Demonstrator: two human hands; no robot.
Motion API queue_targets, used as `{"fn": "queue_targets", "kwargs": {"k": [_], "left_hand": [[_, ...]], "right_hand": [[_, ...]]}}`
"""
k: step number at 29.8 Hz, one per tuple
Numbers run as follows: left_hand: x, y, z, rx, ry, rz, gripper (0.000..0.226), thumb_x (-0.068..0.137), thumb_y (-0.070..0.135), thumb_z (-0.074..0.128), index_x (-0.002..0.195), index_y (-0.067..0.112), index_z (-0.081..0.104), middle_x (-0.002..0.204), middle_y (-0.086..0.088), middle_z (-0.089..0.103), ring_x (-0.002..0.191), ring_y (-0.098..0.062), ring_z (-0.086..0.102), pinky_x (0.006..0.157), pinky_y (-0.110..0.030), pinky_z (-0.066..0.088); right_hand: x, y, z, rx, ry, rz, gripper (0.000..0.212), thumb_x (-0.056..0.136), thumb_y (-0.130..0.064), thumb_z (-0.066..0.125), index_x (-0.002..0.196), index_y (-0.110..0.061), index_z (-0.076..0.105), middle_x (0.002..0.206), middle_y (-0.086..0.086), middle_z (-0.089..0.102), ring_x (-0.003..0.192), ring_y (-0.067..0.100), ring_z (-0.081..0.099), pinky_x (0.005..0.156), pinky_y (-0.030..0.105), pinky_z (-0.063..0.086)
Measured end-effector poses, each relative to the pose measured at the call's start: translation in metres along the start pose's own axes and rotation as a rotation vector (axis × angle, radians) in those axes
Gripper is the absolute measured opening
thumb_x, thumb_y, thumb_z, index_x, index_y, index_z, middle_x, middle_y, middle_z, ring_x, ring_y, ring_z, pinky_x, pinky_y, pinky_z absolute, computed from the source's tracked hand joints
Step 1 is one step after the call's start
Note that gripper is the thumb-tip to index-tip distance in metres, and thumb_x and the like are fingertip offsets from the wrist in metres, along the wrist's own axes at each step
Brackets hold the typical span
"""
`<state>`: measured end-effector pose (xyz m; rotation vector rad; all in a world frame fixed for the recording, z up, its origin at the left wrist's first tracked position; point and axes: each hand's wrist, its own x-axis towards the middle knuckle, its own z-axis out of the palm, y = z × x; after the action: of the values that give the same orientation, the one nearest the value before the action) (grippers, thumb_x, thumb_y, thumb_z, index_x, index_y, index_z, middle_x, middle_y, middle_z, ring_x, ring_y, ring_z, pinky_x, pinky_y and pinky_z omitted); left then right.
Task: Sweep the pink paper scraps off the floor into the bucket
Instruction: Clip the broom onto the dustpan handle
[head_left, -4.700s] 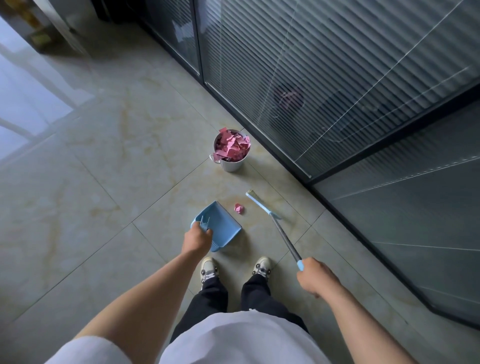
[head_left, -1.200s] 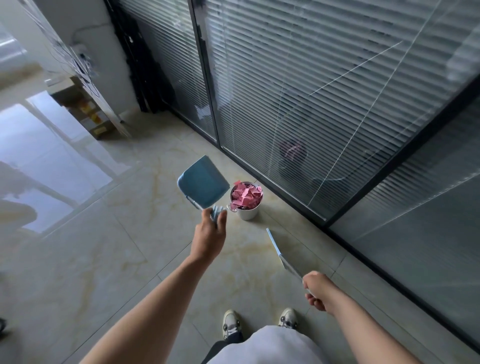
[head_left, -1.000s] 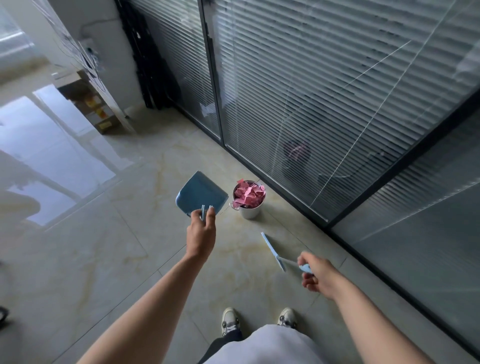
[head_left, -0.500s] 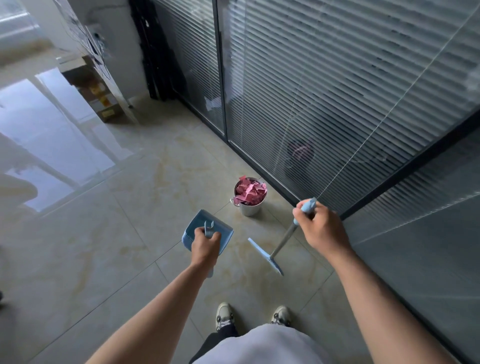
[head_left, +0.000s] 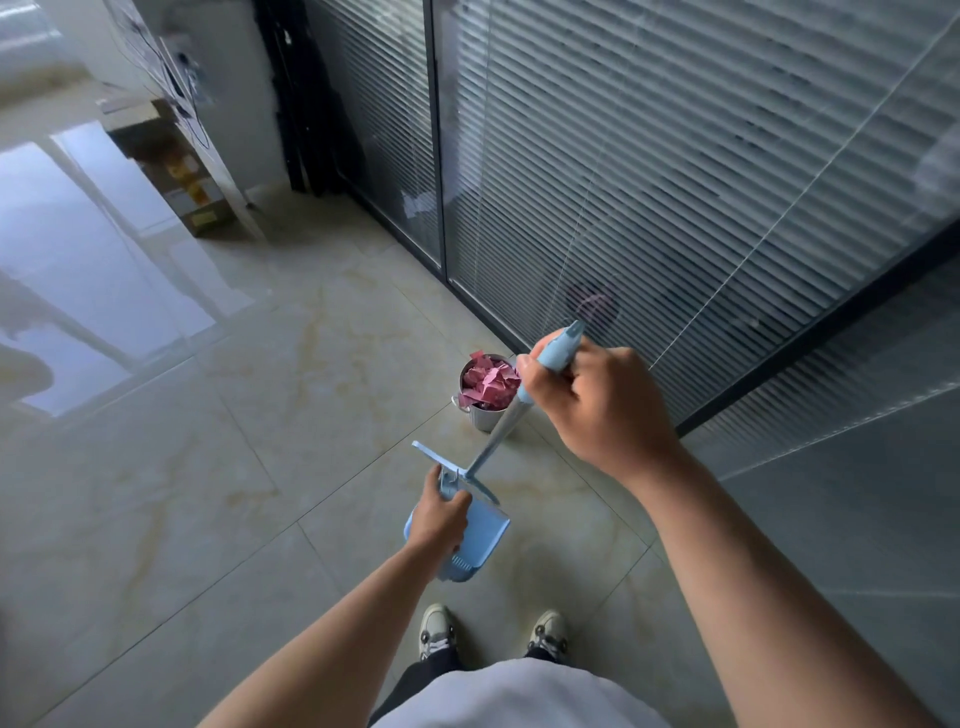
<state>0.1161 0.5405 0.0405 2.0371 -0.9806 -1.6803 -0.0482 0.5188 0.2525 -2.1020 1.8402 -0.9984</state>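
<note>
while hands (head_left: 440, 512) grip dustpan (head_left: 480, 540), no writing reads.

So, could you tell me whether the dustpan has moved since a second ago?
Yes. The dustpan has come down from beside the bucket toward the shoes, gripped by the left hand.

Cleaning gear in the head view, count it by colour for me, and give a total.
Light blue: 2, the dustpan in the left hand and the broom in the right hand.
Silver: 1, the bucket, full of pink scraps.
Total: 3.
</note>
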Motion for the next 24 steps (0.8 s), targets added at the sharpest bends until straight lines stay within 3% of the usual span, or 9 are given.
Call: {"fn": "queue_targets", "kwargs": {"k": [7,20,24], "left_hand": [[0.0,0.006,0.003,0.012,-0.083,0.031,0.069,0.086,0.015,0.047,0.144,0.047,0.025,0.065,-0.007,0.05,0.047,-0.015,0.041,0.039,-0.021,0.034],[-0.004,0.006,0.001,0.168,-0.159,0.088,0.077,0.077,0.01,0.043,0.143,0.046,0.025,0.081,-0.012,0.055,0.052,-0.017,0.047,0.041,-0.023,0.039],[-0.004,0.005,0.002,0.165,-0.167,0.089,0.078,0.074,0.01,0.042,0.14,0.049,0.028,0.071,-0.011,0.053,0.049,-0.018,0.045,0.043,-0.024,0.04]], "right_hand": [[0.0,-0.019,0.005,0.067,-0.037,-0.075,0.047,0.089,-0.049,0.045,0.074,-0.009,0.064,0.05,0.002,0.059,0.043,0.018,0.055,0.046,0.035,0.045],[-0.002,-0.025,0.004,0.098,-0.051,-0.08,0.043,0.088,-0.048,0.046,0.075,-0.01,0.063,0.048,0.002,0.058,0.042,0.02,0.053,0.045,0.035,0.046],[-0.002,-0.028,0.004,0.084,-0.068,-0.097,0.044,0.087,-0.048,0.046,0.074,-0.011,0.064,0.049,0.003,0.058,0.044,0.021,0.054,0.046,0.035,0.046]]}}
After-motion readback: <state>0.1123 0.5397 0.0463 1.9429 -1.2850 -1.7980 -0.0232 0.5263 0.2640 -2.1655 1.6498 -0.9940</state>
